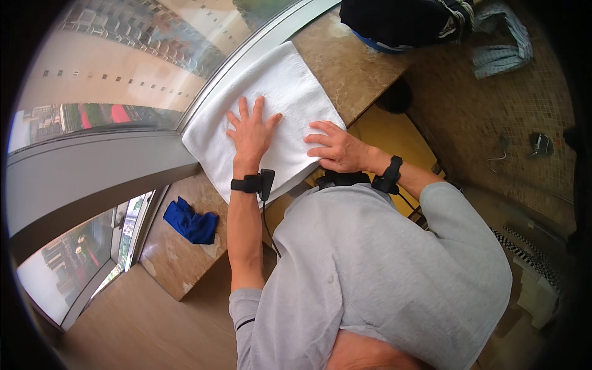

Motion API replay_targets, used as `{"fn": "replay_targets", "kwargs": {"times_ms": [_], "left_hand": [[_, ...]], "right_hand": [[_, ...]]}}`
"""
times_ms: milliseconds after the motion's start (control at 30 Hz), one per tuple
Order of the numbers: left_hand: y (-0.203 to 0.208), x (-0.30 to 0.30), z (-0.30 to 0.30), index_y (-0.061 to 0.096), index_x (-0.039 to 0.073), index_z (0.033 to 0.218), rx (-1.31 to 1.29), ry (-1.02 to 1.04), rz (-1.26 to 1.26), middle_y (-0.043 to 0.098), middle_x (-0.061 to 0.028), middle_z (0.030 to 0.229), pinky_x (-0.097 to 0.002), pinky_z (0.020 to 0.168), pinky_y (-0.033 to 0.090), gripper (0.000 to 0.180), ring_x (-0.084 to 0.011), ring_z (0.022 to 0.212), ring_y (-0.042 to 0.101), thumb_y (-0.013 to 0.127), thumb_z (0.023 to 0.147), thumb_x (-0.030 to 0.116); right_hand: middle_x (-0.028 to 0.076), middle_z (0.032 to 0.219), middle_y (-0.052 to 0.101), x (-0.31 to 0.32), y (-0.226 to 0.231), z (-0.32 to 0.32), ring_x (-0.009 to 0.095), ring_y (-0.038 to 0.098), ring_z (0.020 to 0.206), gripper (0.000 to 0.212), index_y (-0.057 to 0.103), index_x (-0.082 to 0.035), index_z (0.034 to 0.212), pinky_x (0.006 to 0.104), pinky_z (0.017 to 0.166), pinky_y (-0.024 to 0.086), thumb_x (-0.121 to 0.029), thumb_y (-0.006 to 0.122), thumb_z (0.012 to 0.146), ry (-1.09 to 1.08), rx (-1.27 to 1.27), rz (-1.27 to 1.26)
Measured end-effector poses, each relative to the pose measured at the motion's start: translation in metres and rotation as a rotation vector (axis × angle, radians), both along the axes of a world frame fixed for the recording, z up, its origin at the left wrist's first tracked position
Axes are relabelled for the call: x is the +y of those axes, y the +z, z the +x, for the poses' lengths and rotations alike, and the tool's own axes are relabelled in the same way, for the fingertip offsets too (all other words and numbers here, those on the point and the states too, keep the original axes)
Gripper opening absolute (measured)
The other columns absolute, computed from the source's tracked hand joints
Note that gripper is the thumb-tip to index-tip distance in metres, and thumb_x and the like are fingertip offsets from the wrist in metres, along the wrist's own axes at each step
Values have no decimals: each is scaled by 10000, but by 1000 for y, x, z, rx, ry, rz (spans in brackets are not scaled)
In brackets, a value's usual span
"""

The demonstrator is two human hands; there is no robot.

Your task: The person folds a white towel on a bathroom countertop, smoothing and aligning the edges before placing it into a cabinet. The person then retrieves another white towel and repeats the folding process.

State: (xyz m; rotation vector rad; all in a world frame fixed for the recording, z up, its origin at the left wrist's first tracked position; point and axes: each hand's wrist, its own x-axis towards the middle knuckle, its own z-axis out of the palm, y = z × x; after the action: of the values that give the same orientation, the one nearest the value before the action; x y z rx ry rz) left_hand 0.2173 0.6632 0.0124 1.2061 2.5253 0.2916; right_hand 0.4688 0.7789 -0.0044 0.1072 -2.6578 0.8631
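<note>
A white towel [287, 80] lies spread over a brown marble ledge by the window, its near edge hanging past the ledge. My left hand [251, 131] rests palm down on the towel's middle, fingers spread. Close to the towel's right edge, my right hand [338, 148] lies on the cloth with its fingers apart and slightly bent. Neither hand grips anything. Both wrists wear black straps with small devices and cables.
A crumpled blue cloth [190, 222] sits on the ledge at left. Window frames [92, 165] border the ledge. A dark bundle [401, 21] lies at the far right end, near a hanging grey cloth [507, 46]. A tiled wall [481, 117] with a metal fixture stands at right.
</note>
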Motion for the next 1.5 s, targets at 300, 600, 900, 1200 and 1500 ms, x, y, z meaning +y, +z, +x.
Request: {"fn": "replay_targets", "kwargs": {"times_ms": [300,600,900,1200,1500], "left_hand": [[-8,-75,7,727,36,1310,67,-263,438,561,-218,1573,-607,1122,415,536,-494,1464,480,888,905,349],[0,-138,73,688,21,1055,79,-393,409,629,-177,1467,-584,1132,460,323,-416,1394,576,871,827,157],[19,-144,76,659,-22,964,214,-539,521,663,-149,1141,-474,923,553,149,-337,1066,669,722,829,-18],[4,-158,72,650,-20,993,106,-591,493,635,-126,1113,-428,887,539,184,-304,1011,650,727,826,-19],[14,-162,79,673,-16,1086,70,-559,453,625,-137,1215,-470,964,541,256,-344,1112,634,728,836,-7]], "right_hand": [[135,1339,700,9,7,-1,453,514,1449,238,778,-65,1076,599,1212,417,-112,671,869,77,-43,-71],[119,1126,707,-18,8,-7,323,674,1197,115,703,-37,944,446,1032,559,-58,743,838,69,88,82],[102,1036,716,-21,15,-6,290,711,1067,151,711,-15,978,405,930,597,-51,747,836,104,156,115],[107,1060,675,-30,9,1,304,663,1071,102,695,-2,926,414,958,573,-25,744,840,39,39,85],[123,1083,672,-31,22,-4,318,652,1097,103,701,-15,871,432,986,558,-82,775,847,31,38,56]]}}
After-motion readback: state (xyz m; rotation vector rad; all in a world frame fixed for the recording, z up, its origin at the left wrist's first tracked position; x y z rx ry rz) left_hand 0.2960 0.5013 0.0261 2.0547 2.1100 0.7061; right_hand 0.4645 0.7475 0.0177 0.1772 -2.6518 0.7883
